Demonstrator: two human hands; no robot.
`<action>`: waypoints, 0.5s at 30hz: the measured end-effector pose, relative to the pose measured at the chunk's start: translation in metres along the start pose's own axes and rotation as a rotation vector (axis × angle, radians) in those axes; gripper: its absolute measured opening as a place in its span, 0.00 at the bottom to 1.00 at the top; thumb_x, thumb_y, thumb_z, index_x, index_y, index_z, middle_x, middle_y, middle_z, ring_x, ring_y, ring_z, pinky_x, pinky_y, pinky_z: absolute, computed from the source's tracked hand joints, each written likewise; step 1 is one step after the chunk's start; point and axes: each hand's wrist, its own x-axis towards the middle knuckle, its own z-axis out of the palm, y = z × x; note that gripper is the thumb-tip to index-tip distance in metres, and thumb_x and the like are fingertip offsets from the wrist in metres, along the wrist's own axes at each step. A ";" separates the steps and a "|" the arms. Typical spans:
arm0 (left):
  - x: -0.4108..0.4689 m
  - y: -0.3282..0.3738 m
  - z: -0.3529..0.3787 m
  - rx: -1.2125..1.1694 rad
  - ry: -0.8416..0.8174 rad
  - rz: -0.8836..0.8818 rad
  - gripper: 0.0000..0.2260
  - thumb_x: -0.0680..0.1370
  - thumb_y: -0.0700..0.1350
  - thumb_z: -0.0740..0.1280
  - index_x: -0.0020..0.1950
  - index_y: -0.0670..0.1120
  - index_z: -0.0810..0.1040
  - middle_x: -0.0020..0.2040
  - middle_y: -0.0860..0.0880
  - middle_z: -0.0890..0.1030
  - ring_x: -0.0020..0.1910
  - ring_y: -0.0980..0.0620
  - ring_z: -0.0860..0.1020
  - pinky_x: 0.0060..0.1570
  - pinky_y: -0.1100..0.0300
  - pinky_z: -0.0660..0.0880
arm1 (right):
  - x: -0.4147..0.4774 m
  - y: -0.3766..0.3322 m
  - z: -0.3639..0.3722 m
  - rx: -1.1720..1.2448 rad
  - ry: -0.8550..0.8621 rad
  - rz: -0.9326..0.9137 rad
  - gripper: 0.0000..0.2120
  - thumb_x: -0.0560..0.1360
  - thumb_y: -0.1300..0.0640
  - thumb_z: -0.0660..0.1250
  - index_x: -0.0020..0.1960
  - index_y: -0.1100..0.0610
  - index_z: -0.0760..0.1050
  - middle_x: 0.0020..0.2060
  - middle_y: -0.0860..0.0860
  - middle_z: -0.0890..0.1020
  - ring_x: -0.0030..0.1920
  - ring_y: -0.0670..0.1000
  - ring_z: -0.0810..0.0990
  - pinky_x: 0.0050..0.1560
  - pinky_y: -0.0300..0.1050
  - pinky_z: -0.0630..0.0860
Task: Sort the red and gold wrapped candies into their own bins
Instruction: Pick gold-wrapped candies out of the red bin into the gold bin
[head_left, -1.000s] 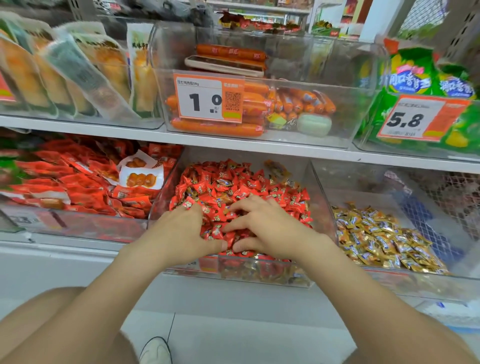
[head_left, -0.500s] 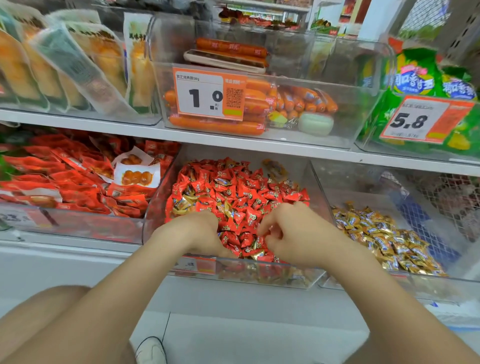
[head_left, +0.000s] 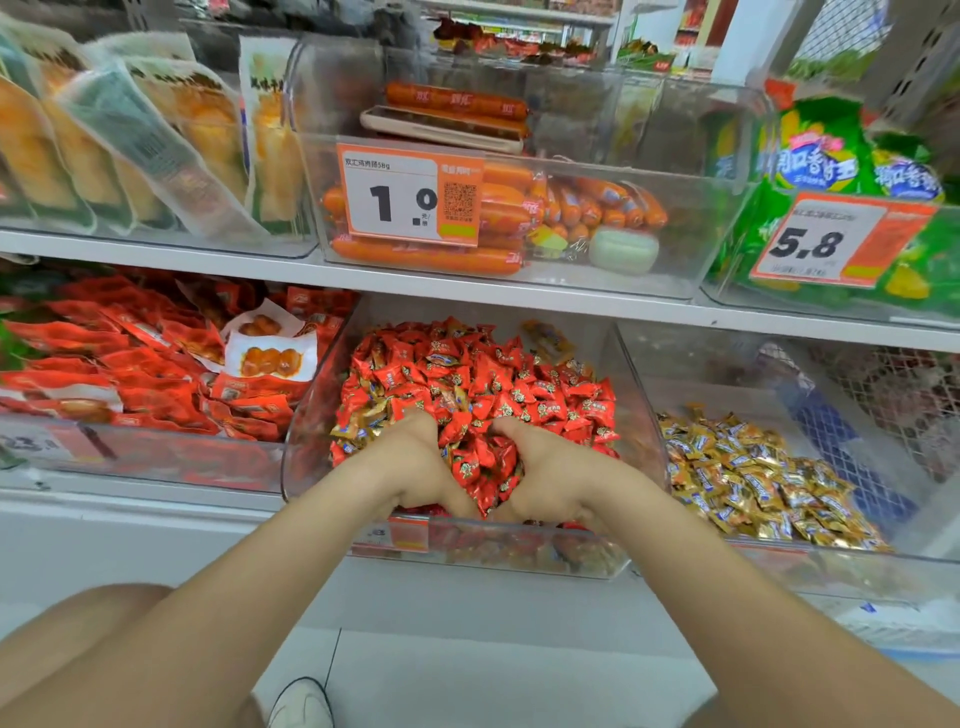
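In the centre bin (head_left: 519, 552), L hand (head_left: 410, 467) & R hand (head_left: 551, 479) were cupped together, fingers curled round a clump of red candies (head_left: 483, 384). Gold candies (head_left: 753, 478) lay in adj. bin (head_left: 810, 569), right of centre bin.

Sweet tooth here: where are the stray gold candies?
Head view: stray gold candies lie left in the middle bin, among red candies, beside the left hand.

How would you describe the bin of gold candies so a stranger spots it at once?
Find the orange 5.8 price tag at upper right. Below it, on the lower shelf, sits a clear bin. It alone holds gold-wrapped candies; its left neighbour is heaped with red ones.
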 end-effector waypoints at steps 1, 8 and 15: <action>0.001 0.001 0.003 -0.055 0.014 0.003 0.41 0.58 0.47 0.86 0.63 0.43 0.68 0.51 0.48 0.76 0.44 0.51 0.76 0.37 0.58 0.76 | 0.000 0.001 0.001 0.062 0.027 0.001 0.50 0.69 0.63 0.80 0.82 0.41 0.58 0.52 0.47 0.81 0.44 0.49 0.82 0.39 0.42 0.81; 0.018 0.013 0.008 -0.466 0.169 0.181 0.33 0.60 0.39 0.83 0.60 0.48 0.71 0.52 0.48 0.82 0.49 0.50 0.82 0.47 0.55 0.81 | 0.003 0.002 -0.017 0.364 0.344 -0.126 0.52 0.61 0.70 0.83 0.75 0.40 0.66 0.61 0.46 0.77 0.54 0.49 0.82 0.52 0.47 0.83; 0.025 0.007 -0.014 0.045 0.419 0.436 0.46 0.60 0.54 0.87 0.71 0.51 0.66 0.63 0.48 0.63 0.56 0.45 0.76 0.57 0.53 0.76 | 0.009 0.009 -0.033 0.009 0.551 -0.294 0.43 0.67 0.59 0.81 0.77 0.43 0.67 0.60 0.46 0.81 0.48 0.44 0.80 0.45 0.28 0.72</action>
